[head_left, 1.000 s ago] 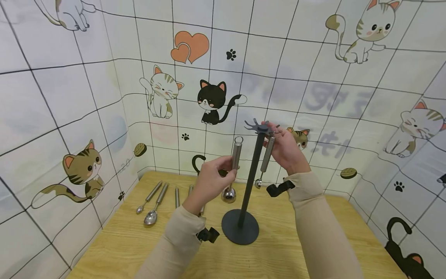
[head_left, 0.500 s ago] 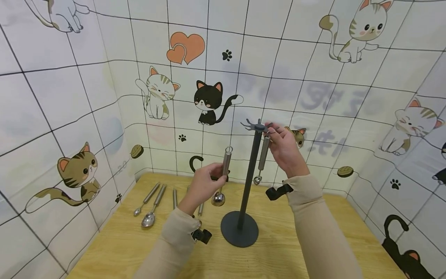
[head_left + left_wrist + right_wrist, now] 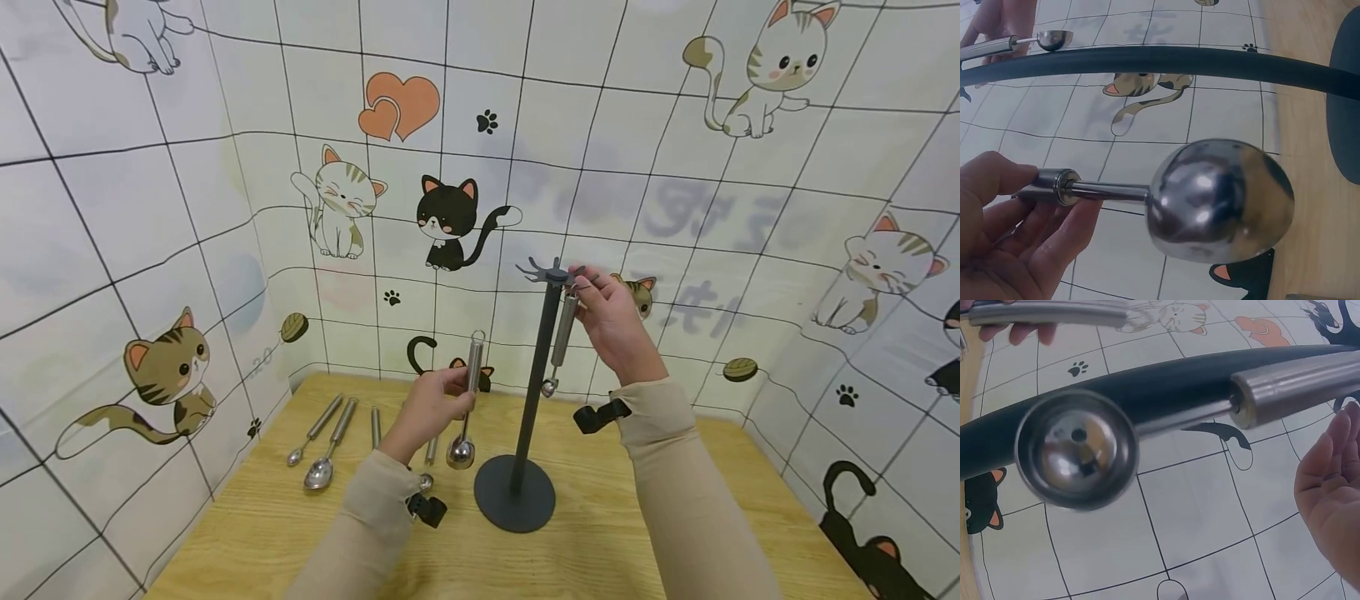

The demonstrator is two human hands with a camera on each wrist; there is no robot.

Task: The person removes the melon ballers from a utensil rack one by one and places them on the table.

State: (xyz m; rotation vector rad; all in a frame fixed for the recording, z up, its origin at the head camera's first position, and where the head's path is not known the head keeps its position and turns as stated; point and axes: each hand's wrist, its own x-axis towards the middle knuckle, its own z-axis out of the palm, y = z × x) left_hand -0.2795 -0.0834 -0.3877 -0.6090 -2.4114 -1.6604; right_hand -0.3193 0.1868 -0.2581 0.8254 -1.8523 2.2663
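My left hand (image 3: 431, 410) grips the steel handle of an ice cream scoop (image 3: 462, 450), holding it upright left of the dark stand (image 3: 531, 392), bowl down and ring end up. Its round bowl fills the middle of the left wrist view. My right hand (image 3: 618, 321) is at the hooked top of the stand, thumb and fingertips pinching at the ring end of a smaller melon baller (image 3: 562, 333). The melon baller hangs bowl down beside the post; its small cup (image 3: 1077, 450) shows in the right wrist view.
On the wooden table (image 3: 600, 533), a small spoon (image 3: 313, 433) and a larger spoon (image 3: 322, 471) lie at the left. More steel handles (image 3: 377, 427) lie partly hidden behind my left arm. A cat-printed, tile-patterned sheet (image 3: 480, 208) closes off the back and sides.
My left hand has moved left and down with the ice cream scoop, away from the stand. My right hand has stayed by the stand's top with the melon baller.
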